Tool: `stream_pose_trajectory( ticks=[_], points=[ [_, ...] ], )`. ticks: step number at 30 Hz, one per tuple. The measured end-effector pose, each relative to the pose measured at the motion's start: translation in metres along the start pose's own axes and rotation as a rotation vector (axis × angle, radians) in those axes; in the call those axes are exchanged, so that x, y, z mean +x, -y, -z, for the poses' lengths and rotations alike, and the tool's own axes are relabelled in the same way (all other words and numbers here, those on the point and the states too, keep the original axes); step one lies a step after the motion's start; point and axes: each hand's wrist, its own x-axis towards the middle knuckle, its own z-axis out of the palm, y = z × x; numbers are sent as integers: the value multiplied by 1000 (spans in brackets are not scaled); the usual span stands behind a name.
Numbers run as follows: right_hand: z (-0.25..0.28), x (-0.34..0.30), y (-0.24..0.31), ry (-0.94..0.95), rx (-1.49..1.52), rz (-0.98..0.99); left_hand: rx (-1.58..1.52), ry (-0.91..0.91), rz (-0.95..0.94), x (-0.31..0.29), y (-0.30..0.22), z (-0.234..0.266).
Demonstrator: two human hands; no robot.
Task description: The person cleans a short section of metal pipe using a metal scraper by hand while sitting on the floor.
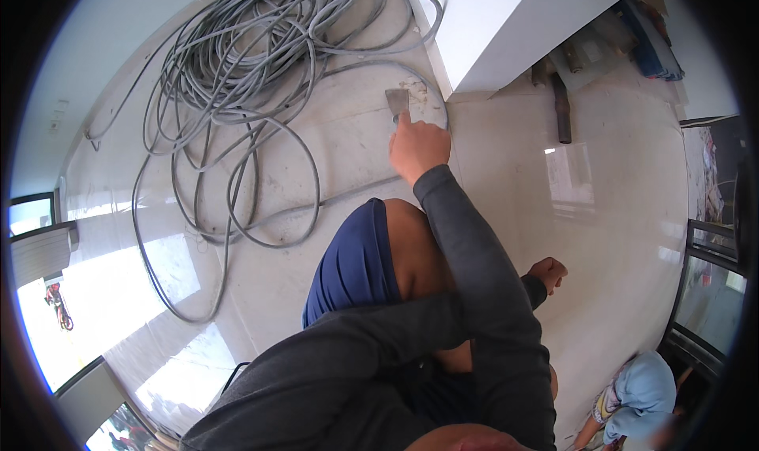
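My right hand point(422, 149) reaches out over the pale tiled floor, its fingers closed round a putty knife. The flat metal blade of the putty knife point(398, 102) points away from me, close to some brownish marks on the floor point(415, 90); I cannot tell whether it touches the tile. My left arm crosses beneath the right one, so my left hand point(549, 275) shows on the right, beside my leg. Its fingers are curled into a loose fist with nothing seen in them. A strand of grey cable curves just beyond the blade.
A large tangle of grey cable point(237, 64) spreads over the floor ahead and left. White wall corner point(455, 79) juts in beyond the knife. A dark pipe-like piece point(562, 111) and other items lie under a ledge. Another person in light blue point(644, 384) is at the lower right.
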Motion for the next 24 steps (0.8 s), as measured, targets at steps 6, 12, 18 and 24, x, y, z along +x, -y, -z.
stream_pose_trajectory(
  ticks=[6, 12, 18, 24],
  points=[
    [-4, 2, -3, -48, 4, 1, -21, -12, 2, -3, -3, -1],
    [-1, 8, -7, -7, 46, -31, -162, 100, -51, 2, 5, 0],
    [3, 4, -14, -25, 58, -45, -194, 94, -69, 4, 4, -2],
    [9, -1, -9, 43, 69, -55, -87, 31, -13, 1, 8, 0]
  ],
)
